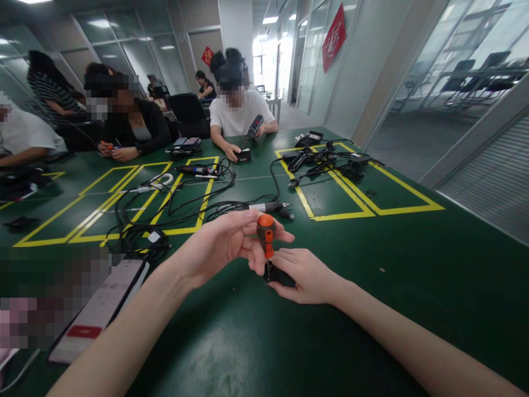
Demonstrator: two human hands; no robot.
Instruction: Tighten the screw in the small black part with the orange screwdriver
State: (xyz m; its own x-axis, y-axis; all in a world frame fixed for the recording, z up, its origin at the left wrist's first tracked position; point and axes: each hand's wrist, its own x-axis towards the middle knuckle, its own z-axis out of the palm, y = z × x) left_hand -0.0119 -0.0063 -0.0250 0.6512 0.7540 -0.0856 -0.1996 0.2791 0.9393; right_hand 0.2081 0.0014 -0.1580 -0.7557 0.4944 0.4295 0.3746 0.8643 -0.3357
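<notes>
A stubby screwdriver (266, 234) with an orange and dark grey handle stands upright in front of me, its shaft pointing down. My left hand (237, 238) is curled loosely around the handle from the left, with some fingers stretched past it. The screwdriver's tip meets the end of a small black part (282, 277) low over the table. My right hand (308, 274) grips that part from the right, its fingers covering much of it. Whatever the tip touches is too small to make out.
The green table (355, 325) has yellow tape outlines. Coiled black cables (140, 237) lie left, and a grey-tipped power tool (264, 207) lies just beyond my hands. Tangled adapters and cords (318, 160) sit back right. A phone (99, 309) rests near left. Across sits a co-worker (239, 110) holding a drill (255, 127).
</notes>
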